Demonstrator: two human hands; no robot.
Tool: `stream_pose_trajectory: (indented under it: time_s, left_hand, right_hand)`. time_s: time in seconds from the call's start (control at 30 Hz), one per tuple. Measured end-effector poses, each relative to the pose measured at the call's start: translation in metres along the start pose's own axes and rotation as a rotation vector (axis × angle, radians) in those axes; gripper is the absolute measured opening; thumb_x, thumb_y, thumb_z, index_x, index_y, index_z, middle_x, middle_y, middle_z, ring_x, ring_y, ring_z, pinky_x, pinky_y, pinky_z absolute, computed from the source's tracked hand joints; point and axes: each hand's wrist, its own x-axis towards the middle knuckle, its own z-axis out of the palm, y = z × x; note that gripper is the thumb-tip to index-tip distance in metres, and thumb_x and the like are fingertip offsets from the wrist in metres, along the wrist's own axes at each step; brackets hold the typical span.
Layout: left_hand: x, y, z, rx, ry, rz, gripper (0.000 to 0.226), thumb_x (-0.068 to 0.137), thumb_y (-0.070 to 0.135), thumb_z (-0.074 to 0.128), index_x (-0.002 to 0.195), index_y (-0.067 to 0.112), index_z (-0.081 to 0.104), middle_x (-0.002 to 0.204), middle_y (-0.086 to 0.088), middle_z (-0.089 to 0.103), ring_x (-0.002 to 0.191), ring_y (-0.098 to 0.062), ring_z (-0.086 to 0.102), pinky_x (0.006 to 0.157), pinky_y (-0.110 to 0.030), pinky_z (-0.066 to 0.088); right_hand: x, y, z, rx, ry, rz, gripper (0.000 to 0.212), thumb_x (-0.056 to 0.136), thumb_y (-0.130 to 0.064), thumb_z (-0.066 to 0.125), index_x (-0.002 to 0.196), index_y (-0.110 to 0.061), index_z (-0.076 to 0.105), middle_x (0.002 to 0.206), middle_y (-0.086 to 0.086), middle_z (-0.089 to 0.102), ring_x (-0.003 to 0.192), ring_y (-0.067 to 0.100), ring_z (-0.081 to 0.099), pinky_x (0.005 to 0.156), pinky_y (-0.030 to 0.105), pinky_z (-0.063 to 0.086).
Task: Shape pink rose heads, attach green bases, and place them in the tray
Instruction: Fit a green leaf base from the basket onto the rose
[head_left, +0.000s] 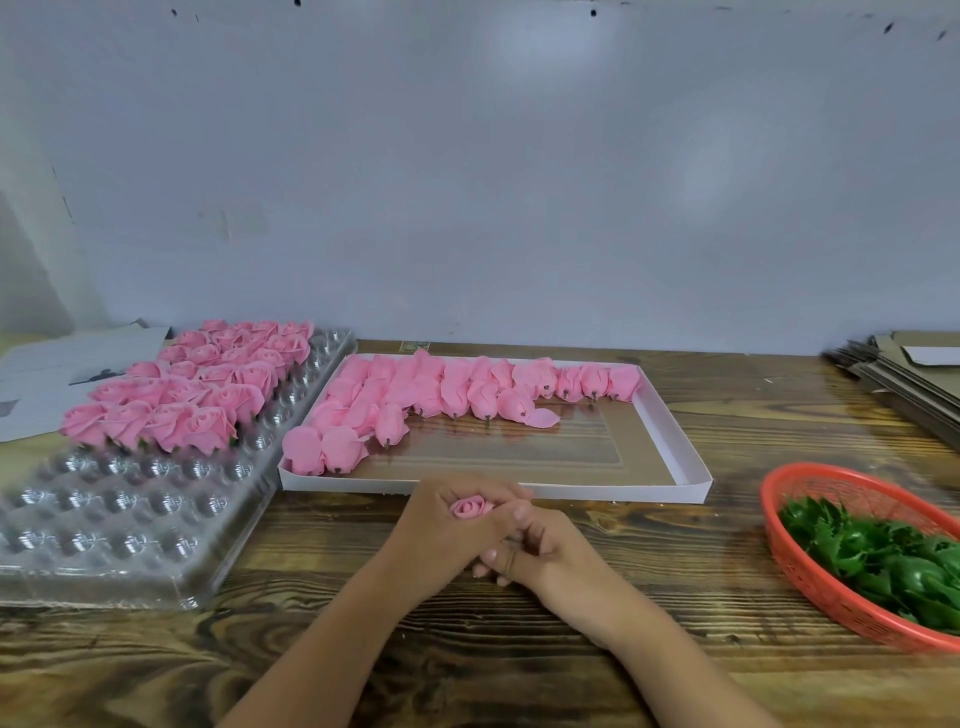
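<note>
My left hand (447, 535) is curled round a small pink rose head (470, 507), whose top shows between the fingers. My right hand (545, 556) lies against the left one, its fingers curled at the rose's underside. Both hands rest on the wooden table just in front of a flat white box (680, 452) that holds several unshaped pink rose heads (415, 395). A clear plastic tray (104, 519) at the left carries several finished pink roses (197, 389) in its far rows. Green bases (883, 561) fill a red basket (810, 577) at the right.
A stack of flat cardboard sheets (904, 374) lies at the far right. Paper sheets (62, 364) lie behind the plastic tray at the far left. A pale wall (467, 182) closes off the back of the table.
</note>
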Motion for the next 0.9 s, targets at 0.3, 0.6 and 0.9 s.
stream_pose_trajectory:
  time_s: [0.3, 0.6, 0.9]
  left_hand:
    - [0.0032, -0.0049, -0.0011, 0.109, -0.150, -0.156, 0.051, 0.083, 0.038, 0.081, 0.130, 0.029, 0.064, 0.124, 0.017, 0.069, 0.116, 0.002, 0.063, 0.095, -0.018, 0.049]
    - [0.0005, 0.0007, -0.0022, -0.037, 0.108, 0.033, 0.009, 0.085, 0.035, 0.074, 0.087, 0.029, 0.080, 0.112, 0.011, 0.076, 0.103, -0.007, 0.071, 0.082, -0.016, 0.053]
    - [0.0020, -0.0016, 0.0016, 0.099, -0.019, -0.128, 0.029, 0.088, 0.025, 0.078, 0.114, 0.036, 0.072, 0.108, 0.017, 0.075, 0.088, -0.023, 0.073, 0.074, -0.018, 0.058]
  right_hand:
    - [0.0003, -0.0023, -0.0040, 0.079, -0.012, -0.023, 0.027, 0.097, -0.018, 0.054, 0.117, -0.028, 0.070, 0.113, 0.001, 0.073, 0.098, 0.014, 0.067, 0.078, 0.028, 0.054]
    - [0.0005, -0.0008, 0.0001, -0.005, 0.011, -0.005, 0.025, 0.099, -0.006, 0.059, 0.107, -0.027, 0.070, 0.084, -0.001, 0.068, 0.079, 0.015, 0.061, 0.066, 0.025, 0.048]
    - [-0.0011, -0.0023, -0.0031, -0.013, 0.036, 0.008, 0.015, 0.100, -0.012, 0.058, 0.103, -0.019, 0.072, 0.086, 0.000, 0.073, 0.082, 0.012, 0.067, 0.073, 0.028, 0.053]
